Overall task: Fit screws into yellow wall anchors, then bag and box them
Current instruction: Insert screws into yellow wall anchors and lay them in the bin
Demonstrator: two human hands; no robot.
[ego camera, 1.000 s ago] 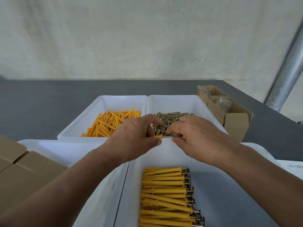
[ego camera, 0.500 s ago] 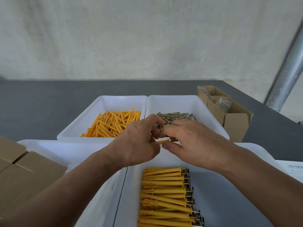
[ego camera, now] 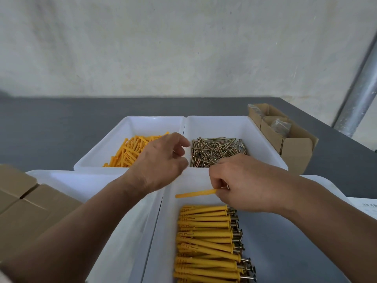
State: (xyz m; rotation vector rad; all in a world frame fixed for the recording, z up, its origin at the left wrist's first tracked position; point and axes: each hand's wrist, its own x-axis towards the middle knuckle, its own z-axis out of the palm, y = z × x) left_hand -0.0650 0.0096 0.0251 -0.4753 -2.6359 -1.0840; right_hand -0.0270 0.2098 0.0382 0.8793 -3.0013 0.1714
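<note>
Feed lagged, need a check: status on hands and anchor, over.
Left hand empty, loosely curled, at anchor bin. Right hand pinches one yellow anchor over near tray, beside finished stack. Nothing in the way.

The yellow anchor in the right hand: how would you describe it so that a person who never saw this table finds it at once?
Look at the near right white tray, where fitted anchors lie packed in a row. Just beyond that row the right hand pinches one yellow anchor by its screw end. It alone is apart from the pile, level, its tip pointing left.
</note>
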